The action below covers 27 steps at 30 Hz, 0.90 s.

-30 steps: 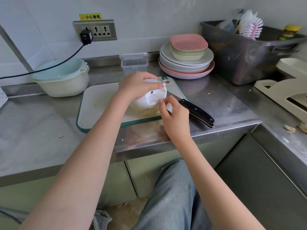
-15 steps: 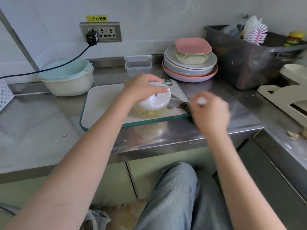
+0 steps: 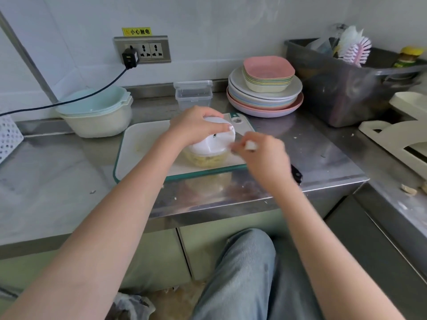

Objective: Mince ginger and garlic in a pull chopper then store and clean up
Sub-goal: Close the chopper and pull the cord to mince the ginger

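Note:
A pull chopper with a white lid [image 3: 213, 142] and a clear bowl of yellowish minced bits [image 3: 206, 160] stands on the white, green-edged cutting board [image 3: 143, 146]. My left hand [image 3: 196, 125] grips the lid from above and holds it down. My right hand [image 3: 263, 158] is just right of the chopper, fingers curled round the small white pull handle [image 3: 250, 145]; it is motion-blurred. A black knife handle [image 3: 297, 175] pokes out from under my right wrist; its blade is hidden.
A clear lidded container [image 3: 193, 94] stands behind the board. Stacked plates and bowls [image 3: 265, 88] sit at back right, a grey tub [image 3: 342, 88] with a brush beyond. Nested bowls [image 3: 97, 112] sit at left under a power cord. Garlic bits [image 3: 409, 190] lie at the right.
My right hand pulled the handle out to the right half a second ago and has now come back close to the chopper. My left hand stayed on the lid.

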Each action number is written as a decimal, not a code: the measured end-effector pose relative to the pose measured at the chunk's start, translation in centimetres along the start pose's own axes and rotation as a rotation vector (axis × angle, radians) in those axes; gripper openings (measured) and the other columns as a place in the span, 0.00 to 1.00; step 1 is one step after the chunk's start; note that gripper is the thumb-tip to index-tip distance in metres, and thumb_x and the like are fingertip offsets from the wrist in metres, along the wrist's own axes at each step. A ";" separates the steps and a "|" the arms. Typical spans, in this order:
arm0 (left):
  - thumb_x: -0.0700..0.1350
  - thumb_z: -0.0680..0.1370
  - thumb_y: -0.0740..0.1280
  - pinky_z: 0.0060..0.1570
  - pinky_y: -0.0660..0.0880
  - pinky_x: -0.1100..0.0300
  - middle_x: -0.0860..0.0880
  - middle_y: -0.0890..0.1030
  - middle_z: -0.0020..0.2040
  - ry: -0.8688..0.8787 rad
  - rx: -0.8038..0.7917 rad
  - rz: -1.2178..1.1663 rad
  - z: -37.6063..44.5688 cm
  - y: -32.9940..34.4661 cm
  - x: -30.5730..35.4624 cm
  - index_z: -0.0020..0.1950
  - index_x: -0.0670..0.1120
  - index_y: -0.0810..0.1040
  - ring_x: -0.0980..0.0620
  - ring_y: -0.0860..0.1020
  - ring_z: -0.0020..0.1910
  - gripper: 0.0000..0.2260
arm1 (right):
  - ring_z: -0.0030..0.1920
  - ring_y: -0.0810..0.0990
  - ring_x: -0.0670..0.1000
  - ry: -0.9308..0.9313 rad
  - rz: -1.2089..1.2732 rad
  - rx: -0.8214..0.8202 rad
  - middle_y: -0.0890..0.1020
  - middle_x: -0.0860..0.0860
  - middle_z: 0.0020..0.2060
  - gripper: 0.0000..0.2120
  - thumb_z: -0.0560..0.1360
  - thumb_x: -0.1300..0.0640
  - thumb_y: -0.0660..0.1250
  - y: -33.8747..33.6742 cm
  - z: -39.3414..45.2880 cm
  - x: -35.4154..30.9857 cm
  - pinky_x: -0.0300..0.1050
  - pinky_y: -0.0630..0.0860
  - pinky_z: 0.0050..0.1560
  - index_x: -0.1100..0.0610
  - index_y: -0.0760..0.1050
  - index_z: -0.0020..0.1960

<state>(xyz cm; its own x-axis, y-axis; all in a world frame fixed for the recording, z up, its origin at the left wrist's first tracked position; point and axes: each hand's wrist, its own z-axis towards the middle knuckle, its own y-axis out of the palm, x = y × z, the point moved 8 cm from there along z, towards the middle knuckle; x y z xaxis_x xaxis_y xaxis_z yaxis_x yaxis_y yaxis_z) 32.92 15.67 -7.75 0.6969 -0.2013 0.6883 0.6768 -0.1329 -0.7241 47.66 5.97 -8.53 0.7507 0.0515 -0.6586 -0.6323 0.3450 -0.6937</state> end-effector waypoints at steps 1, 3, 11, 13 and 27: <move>0.74 0.52 0.67 0.63 0.72 0.52 0.62 0.81 0.54 0.002 -0.004 0.001 0.0 -0.1 -0.1 0.50 0.67 0.79 0.56 0.78 0.55 0.28 | 0.37 0.74 0.55 0.049 0.006 0.082 0.77 0.50 0.31 0.15 0.70 0.42 0.70 -1.9 0.5 1.5 0.45 0.70 0.37 0.53 0.74 0.36; 0.74 0.53 0.66 0.63 0.72 0.52 0.61 0.80 0.57 0.010 -0.020 0.006 -0.1 0.0 0.0 0.51 0.67 0.78 0.55 0.77 0.57 0.29 | 0.39 0.75 0.55 0.187 -0.028 0.239 0.78 0.52 0.33 0.16 0.70 0.42 0.71 -6.6 1.2 5.7 0.43 0.67 0.39 0.55 0.75 0.38; 0.74 0.53 0.66 0.64 0.71 0.53 0.62 0.80 0.55 0.021 0.001 -0.009 0.0 -0.2 -0.1 0.52 0.65 0.79 0.56 0.77 0.57 0.31 | 0.34 0.74 0.55 -0.095 -0.027 0.029 0.77 0.50 0.29 0.13 0.70 0.44 0.71 -0.7 1.0 -0.5 0.47 0.72 0.39 0.52 0.75 0.35; 0.74 0.52 0.66 0.64 0.71 0.53 0.61 0.80 0.56 0.019 -0.004 -0.013 -0.1 -0.2 -0.1 0.53 0.65 0.79 0.55 0.77 0.57 0.31 | 0.36 0.75 0.56 0.008 -0.014 0.122 0.77 0.52 0.30 0.16 0.70 0.43 0.71 -3.0 1.6 1.5 0.48 0.72 0.41 0.55 0.75 0.36; 0.59 0.74 0.68 0.59 0.73 0.64 0.56 0.78 0.58 0.025 -0.048 -0.409 -0.6 -1.8 -1.4 0.58 0.54 0.80 0.56 0.77 0.58 0.15 | 0.34 0.75 0.43 0.049 0.316 -0.099 0.79 0.46 0.36 0.18 0.67 0.42 0.74 2.4 1.7 0.3 0.38 0.71 0.38 0.54 0.72 0.43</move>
<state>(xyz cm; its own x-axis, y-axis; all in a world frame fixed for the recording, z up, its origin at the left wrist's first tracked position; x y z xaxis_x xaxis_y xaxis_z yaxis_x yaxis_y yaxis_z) 30.58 15.60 -7.46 0.3666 -0.1463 0.9188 0.8844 -0.2519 -0.3930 46.70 8.40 -9.93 0.5057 0.0955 -0.8574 -0.8499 0.2259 -0.4761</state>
